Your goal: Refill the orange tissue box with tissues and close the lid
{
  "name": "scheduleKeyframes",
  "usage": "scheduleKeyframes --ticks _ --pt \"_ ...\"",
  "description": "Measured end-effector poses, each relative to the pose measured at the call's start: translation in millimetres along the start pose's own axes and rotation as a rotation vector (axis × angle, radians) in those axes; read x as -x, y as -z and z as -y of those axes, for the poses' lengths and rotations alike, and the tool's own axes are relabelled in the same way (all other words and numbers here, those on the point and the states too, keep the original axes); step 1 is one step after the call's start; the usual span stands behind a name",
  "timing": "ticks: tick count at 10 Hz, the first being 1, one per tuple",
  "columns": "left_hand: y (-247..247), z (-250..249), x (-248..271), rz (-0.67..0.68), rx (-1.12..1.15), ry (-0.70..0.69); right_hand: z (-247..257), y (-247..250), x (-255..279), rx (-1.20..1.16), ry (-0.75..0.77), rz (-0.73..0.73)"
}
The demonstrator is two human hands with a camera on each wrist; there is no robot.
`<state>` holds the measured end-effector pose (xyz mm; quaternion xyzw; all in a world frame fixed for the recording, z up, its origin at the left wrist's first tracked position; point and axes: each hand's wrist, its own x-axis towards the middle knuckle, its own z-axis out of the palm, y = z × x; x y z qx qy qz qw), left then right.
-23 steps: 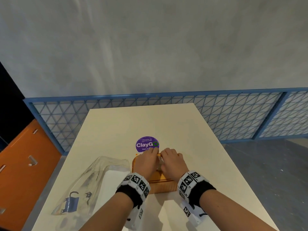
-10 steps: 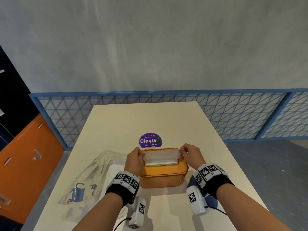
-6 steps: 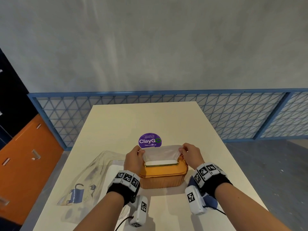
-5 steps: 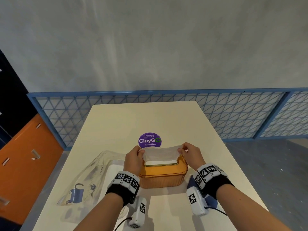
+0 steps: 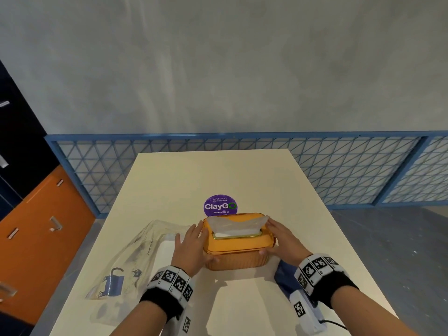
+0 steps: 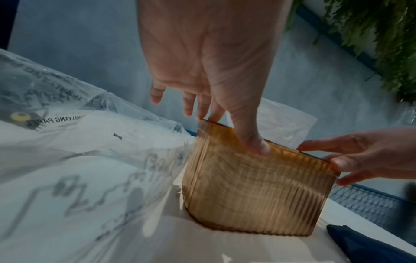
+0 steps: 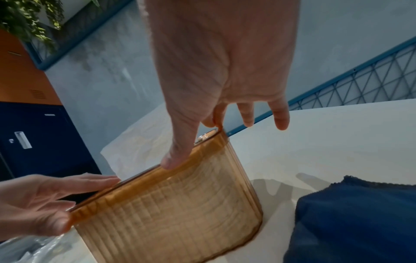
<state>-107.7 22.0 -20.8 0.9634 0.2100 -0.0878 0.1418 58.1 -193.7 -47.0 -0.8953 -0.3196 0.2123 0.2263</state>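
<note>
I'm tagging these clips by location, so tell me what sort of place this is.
Probably an office pantry or shared break area. The purple ClayGo sticker on the cream table reads "Let's keep our pantries clean". Orange and navy lockers line one side, and a blue mesh railing runs behind.

I've got the tissue box (image 5: 238, 248) sitting on the bench (image 5: 218, 175), near my edge, and I'll place everything off it. My left hand (image 5: 191, 246) is against the box's left end, my right hand (image 5: 282, 238) against its right end, thumbs on the near side at the lid's edge. A tissue (image 5: 236, 223) stands up out of the slot in the lid (image 5: 242, 244), on top of the box. Just behind the box, a round sticker (image 5: 220, 206) lies flat on the bench. Left of the box, touching it, lies the plastic wrapper (image 5: 135, 258). Right of the box and nearer me, a folded cloth (image 7: 360, 218) lies on the bench. Beyond the bench's far end runs a mesh fence (image 5: 351, 170), with a wall (image 5: 218, 64) behind it.
</note>
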Motion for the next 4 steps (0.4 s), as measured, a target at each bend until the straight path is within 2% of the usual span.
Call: scheduleKeyframes --ticks 3,4 --pt "20 -8 -19 0.068 -0.016 0.033 16 21 -7 -0.017 -0.092 0.043" --pt "16 2 -2 -0.002 0.072 0.042 9 26 10 -0.011 -0.135 -0.051"
